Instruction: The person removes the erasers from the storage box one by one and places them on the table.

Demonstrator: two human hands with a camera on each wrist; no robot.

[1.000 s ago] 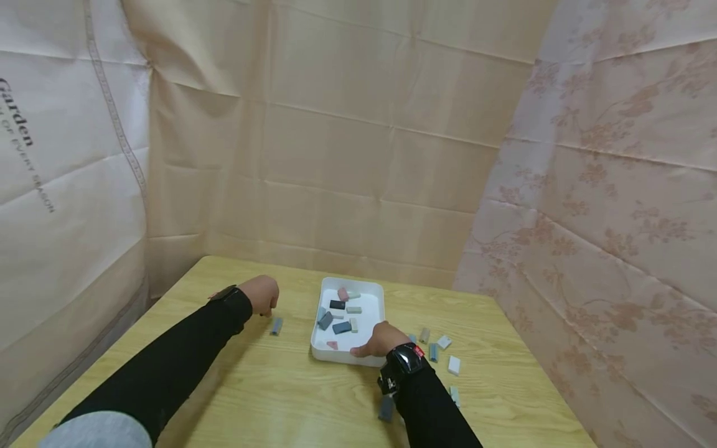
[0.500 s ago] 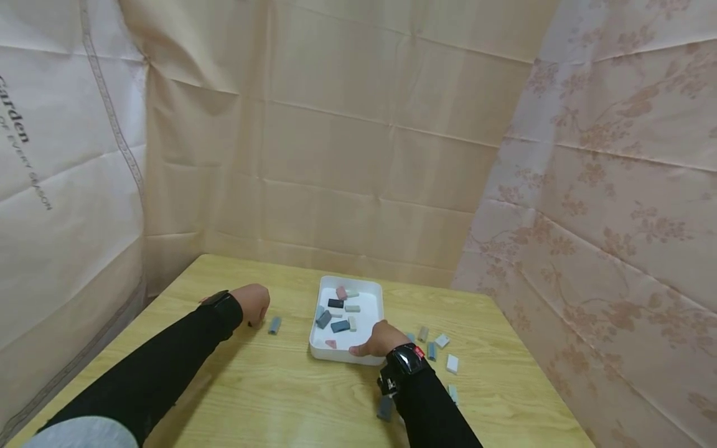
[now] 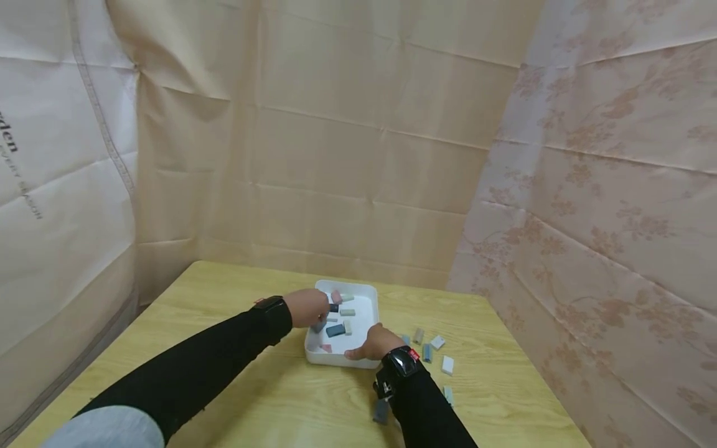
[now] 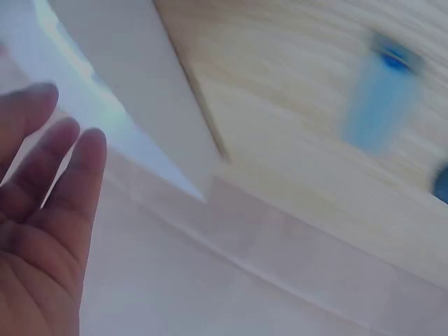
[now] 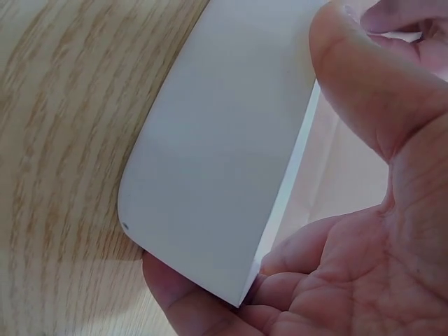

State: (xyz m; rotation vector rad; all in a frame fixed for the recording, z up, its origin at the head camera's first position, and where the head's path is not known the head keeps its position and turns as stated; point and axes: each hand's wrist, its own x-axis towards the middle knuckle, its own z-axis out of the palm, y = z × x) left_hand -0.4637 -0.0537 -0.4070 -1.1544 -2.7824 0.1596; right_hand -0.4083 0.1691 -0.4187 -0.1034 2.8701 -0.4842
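Note:
A white plastic tray (image 3: 366, 305) stands on the table with several small blocks in it, among them a dark blue-grey block (image 3: 335, 330) and a pink block (image 3: 336, 297). My left hand (image 3: 307, 307) is over the tray's left rim. In the left wrist view, the left thumb and fingers (image 4: 91, 150) are loosely bent with their tips apart, and no thing shows between them. My right hand (image 3: 381, 342) grips the tray's near right corner. The right wrist view shows the thumb (image 5: 350, 70) at the rim and fingers curled round the corner.
Right of the tray lie several loose blocks: a white block (image 3: 447, 364), a blue block (image 3: 427, 353) and a beige block (image 3: 418, 336). A dark grey block (image 3: 381, 411) lies beside the right forearm. Cloth curtains (image 3: 313, 155) hang around the wooden table (image 3: 252, 404).
My left hand has moved right from the table's left part to over the tray's left side. The blue-grey block seen beside it earlier is out of sight. The right hand keeps its grip.

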